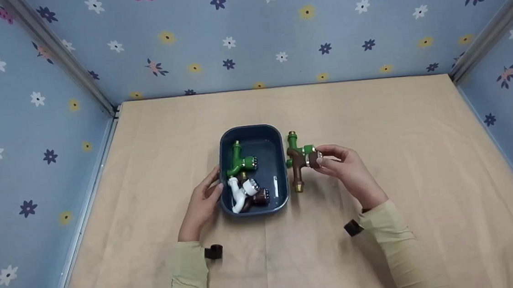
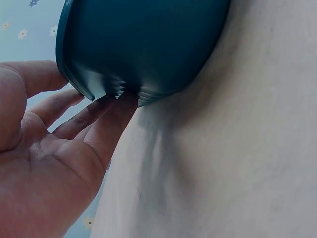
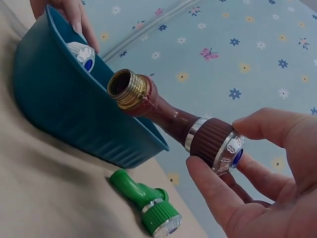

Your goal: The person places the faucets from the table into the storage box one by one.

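Note:
My right hand (image 1: 349,173) pinches a brown faucet (image 3: 171,116) by its ribbed knob, thumb and fingers at the knob's sides. The brown faucet is held above the table, its brass threaded end by the basin in the right wrist view. Below it a green faucet (image 3: 143,201) lies on the table, partly covered by the brown one in the head view. My left hand (image 1: 202,208) touches the left outer wall of a dark blue basin (image 2: 143,44), fingers extended under the rim. Inside the basin lie another green faucet (image 1: 238,161), a white faucet (image 1: 241,193) and a partly hidden brown faucet (image 1: 260,197).
A beige cloth-like cover (image 1: 168,132) spreads over the table. Blue flower-patterned panels (image 1: 265,24) stand at the back and both sides, with metal posts (image 1: 61,54) at the corners. Small black pieces (image 1: 213,252) show beside both sleeves.

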The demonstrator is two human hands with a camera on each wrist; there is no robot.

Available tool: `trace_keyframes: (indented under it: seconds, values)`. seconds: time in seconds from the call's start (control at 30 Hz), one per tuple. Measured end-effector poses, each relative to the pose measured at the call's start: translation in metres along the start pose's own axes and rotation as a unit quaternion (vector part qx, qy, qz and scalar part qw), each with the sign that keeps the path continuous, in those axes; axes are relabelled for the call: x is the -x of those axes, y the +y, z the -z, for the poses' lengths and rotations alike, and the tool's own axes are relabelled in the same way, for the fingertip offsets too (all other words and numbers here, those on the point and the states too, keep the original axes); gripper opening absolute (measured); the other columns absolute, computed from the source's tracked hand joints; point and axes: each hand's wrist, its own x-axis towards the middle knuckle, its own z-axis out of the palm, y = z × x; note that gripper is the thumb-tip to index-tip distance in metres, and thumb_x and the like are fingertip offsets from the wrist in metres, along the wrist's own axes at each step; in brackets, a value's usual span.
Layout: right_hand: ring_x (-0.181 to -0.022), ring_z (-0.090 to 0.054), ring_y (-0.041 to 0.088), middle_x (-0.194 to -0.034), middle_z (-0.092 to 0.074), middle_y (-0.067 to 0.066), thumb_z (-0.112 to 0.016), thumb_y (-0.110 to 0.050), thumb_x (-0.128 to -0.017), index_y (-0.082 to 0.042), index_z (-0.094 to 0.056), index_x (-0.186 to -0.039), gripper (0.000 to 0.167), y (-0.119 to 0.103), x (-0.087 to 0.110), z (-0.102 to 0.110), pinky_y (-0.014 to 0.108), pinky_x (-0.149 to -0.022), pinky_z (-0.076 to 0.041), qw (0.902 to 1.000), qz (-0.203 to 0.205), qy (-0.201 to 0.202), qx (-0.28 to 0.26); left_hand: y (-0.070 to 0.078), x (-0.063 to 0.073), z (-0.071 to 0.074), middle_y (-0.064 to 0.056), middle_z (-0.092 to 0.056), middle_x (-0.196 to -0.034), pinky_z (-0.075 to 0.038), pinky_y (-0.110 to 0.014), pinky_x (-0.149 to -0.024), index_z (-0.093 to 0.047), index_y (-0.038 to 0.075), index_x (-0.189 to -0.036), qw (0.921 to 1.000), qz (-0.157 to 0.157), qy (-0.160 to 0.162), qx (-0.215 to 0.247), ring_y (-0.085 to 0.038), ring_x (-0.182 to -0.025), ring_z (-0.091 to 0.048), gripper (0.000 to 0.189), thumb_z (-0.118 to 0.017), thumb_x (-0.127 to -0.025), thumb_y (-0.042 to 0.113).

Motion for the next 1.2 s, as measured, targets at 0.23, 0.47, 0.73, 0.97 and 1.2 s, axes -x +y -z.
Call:
trace_keyframes:
  seconds: [0.23,0.47,0.73,0.97,1.2]
  values:
    - [-0.099,-0.064,0.03,-0.117,-0.052,0.024,-0.063,0.004,-0.088,0.013,-0.052,-0.125,0.039,-0.001,-0.004,-0.015,0.039,-0.088,-0.051,0.9998,0.0,-0.014,-0.011,-0.001,0.0,0.001,-0.019,-0.036,-0.148,-0.042,-0.031,-0.1,-0.034,0.005,-0.148,1.0,-0.005,-0.007,0.002,-0.037,-0.127,-0.045,0.051,-0.049,-0.1,0.004]
    - [-0.097,-0.065,0.028,-0.114,-0.052,0.023,-0.066,0.005,-0.086,0.009,-0.057,-0.12,0.035,0.0,-0.007,-0.027,0.039,-0.087,-0.051,0.9998,-0.002,-0.011,-0.017,0.01,0.003,0.001,-0.021,-0.03,-0.15,-0.04,-0.032,-0.101,-0.03,0.0,-0.148,0.9999,0.004,-0.017,0.0,-0.041,-0.129,-0.041,0.052,-0.047,-0.099,0.001]
    - [-0.096,-0.065,0.028,-0.111,-0.054,0.022,-0.068,0.002,-0.086,0.011,-0.056,-0.122,0.039,0.0,-0.011,-0.04,0.039,-0.087,-0.051,0.9997,0.0,-0.018,-0.018,0.03,0.009,-0.002,-0.025,-0.029,-0.149,-0.041,-0.031,-0.101,-0.028,-0.005,-0.147,0.9997,0.003,-0.02,-0.01,-0.043,-0.129,-0.04,0.051,-0.046,-0.099,-0.001]
    - [-0.099,-0.064,0.031,-0.113,-0.054,0.024,-0.069,0.0,-0.086,0.006,-0.059,-0.117,0.034,-0.002,-0.013,-0.051,0.039,-0.086,-0.052,0.9997,-0.001,-0.017,-0.019,0.031,0.009,-0.003,-0.023,-0.03,-0.149,-0.04,-0.035,-0.102,-0.029,-0.006,-0.146,0.9998,0.0,-0.016,-0.013,-0.043,-0.128,-0.04,0.051,-0.047,-0.099,-0.002]
    - [-0.098,-0.065,0.033,-0.116,-0.053,0.024,-0.069,-0.002,-0.087,0.008,-0.058,-0.12,0.037,-0.003,-0.016,-0.057,0.039,-0.087,-0.052,0.9995,0.005,-0.028,-0.011,0.03,0.009,-0.002,-0.022,-0.03,-0.15,-0.04,-0.035,-0.102,-0.029,-0.004,-0.147,0.9997,0.008,-0.016,-0.016,-0.042,-0.128,-0.041,0.051,-0.047,-0.099,0.0]
